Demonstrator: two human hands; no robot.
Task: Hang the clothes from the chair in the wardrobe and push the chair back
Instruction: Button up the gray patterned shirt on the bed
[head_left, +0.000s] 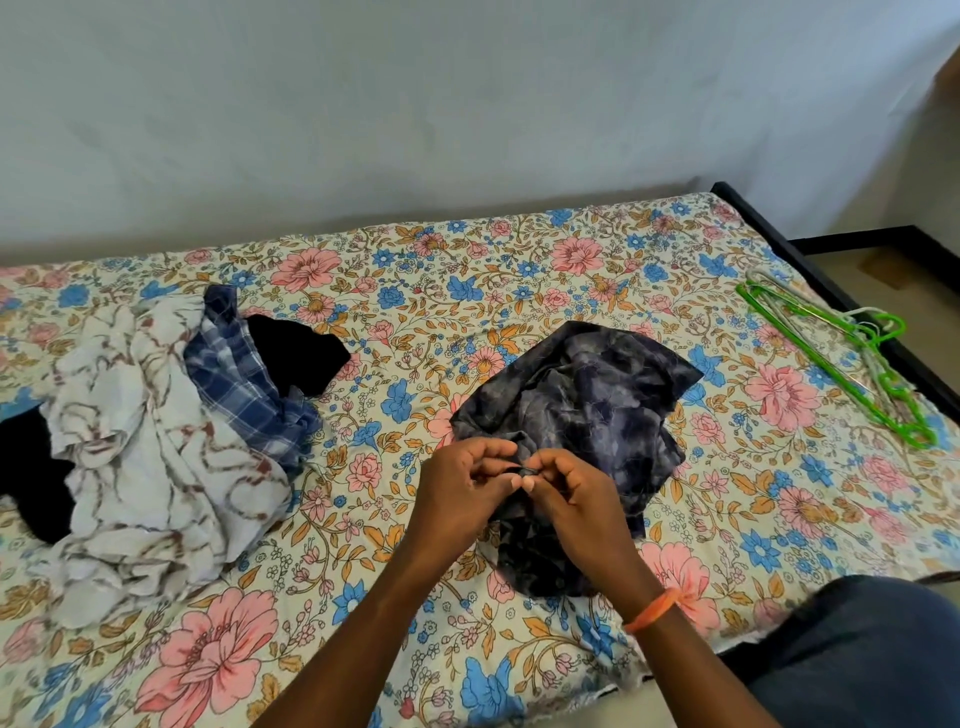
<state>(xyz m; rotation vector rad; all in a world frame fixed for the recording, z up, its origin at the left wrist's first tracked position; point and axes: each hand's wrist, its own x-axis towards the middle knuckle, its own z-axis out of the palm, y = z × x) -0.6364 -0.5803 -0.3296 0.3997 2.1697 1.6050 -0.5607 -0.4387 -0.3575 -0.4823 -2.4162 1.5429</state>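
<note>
Dark blue cloth on the person's leg (857, 649) filled the bottom right corner, and the picture edge cut it off. Both forearms reached up from the bottom edge, so the elbows were out of sight. An orange band (653, 609) sat on the right wrist.

The left hand (462, 488) and the right hand (566, 499) met over the near part of a crumpled dark blue and grey patterned shirt (587, 410). Each grip was pinched tight on one tiny dark bit of that shirt, fingertips almost touching. It was too small to tell if the bit was a button or just a fold. The hands and wrists hid part of the shirt under them.

The shirt lay in the middle of the bed with the flowery pink, blue and orange sheet (415, 291). To the left was a pile of clothes: a white cloth with brown swirls (140, 441) on top, a blue and white checked shirt (244, 379) tucked beside it, and black cloth (296, 353) peeking out behind. More black cloth (31, 478) showed at the far left, partly covered by the white one.

A bunch of bright green plastic hangers (841, 358) lay near the right edge of the bed, well apart from the shirt. Some paler hangers were mixed in, and it was hard to count them.

Open sheet showed between the shirt and the pile, and between the shirt and the hangers. The black bed frame (810, 260) ran along the right side, with pale floor (883, 270) past it. A plain white wall (415, 104) stood behind the bed.
</note>
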